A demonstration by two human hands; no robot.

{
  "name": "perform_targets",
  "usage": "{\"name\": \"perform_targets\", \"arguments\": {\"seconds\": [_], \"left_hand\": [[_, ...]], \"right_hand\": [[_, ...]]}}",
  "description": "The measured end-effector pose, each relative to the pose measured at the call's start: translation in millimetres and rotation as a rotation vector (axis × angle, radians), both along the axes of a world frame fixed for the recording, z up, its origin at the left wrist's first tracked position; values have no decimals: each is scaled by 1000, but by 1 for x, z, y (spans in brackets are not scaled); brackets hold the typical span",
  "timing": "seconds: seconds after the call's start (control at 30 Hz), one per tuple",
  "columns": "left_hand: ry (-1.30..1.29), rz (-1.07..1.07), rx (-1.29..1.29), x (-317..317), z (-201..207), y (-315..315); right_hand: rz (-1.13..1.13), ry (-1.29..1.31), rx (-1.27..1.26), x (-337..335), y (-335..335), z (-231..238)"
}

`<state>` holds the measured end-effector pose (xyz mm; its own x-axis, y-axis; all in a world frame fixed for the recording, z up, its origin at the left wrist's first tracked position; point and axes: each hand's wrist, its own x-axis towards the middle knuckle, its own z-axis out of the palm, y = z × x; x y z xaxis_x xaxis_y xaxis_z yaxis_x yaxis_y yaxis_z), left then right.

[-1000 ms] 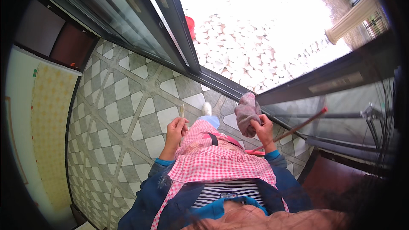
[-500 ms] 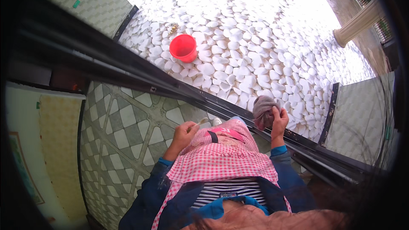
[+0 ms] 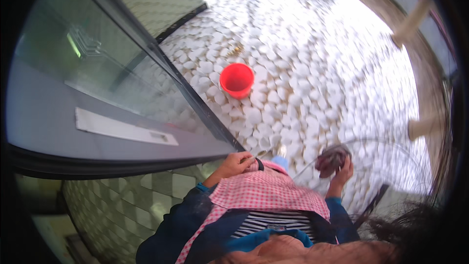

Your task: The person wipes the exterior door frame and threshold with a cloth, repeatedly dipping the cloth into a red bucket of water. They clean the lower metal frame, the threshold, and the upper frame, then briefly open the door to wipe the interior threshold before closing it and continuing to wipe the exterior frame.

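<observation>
A crumpled dark rag (image 3: 331, 160) is clamped at nine o'clock by the right hand's (image 3: 345, 171) fingers; whether the left hand's (image 3: 234, 165) are closed on anything cannot be told.

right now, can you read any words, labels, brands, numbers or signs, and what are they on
No text can be read in this view.
Label on the striped shirt: too small and blurred to read.
White strip on the glass door: no characters can be made out.
Checked apron: no lettering can be made out.
Dark cloth in the right hand: blurred, no lettering visible.
</observation>
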<state>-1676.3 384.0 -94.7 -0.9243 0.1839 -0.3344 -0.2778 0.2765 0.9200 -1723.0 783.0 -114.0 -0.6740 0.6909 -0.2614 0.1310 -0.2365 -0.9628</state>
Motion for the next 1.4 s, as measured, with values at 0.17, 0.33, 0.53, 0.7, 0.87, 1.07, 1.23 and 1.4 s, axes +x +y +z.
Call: {"name": "perform_targets", "arguments": {"seconds": [0.17, 0.33, 0.53, 0.7, 0.87, 1.07, 1.23, 1.4], "left_hand": [[-43, 464, 146, -96, -72, 56], [-107, 885, 798, -141, -73, 64], [-65, 1073, 746, -167, -64, 64], [-60, 1218, 728, -180, -74, 52], [-62, 1371, 779, -203, -100, 27], [-35, 1672, 834, -194, -125, 30], [80, 1856, 898, -179, -119, 54], [68, 2054, 780, -180, -118, 98]], "right_hand": [[238, -179, 13, -93, 58, -65], [640, -78, 48, -146, 84, -74], [844, -92, 107, -242, 48, -68], [1093, -40, -33, -313, -22, -85], [1324, -167, -1, -391, -124, -92], [1560, -307, 26, -464, -239, -110], [1513, -389, -13, -526, -329, -154], [1820, -234, 272, -583, -385, -213]]}}
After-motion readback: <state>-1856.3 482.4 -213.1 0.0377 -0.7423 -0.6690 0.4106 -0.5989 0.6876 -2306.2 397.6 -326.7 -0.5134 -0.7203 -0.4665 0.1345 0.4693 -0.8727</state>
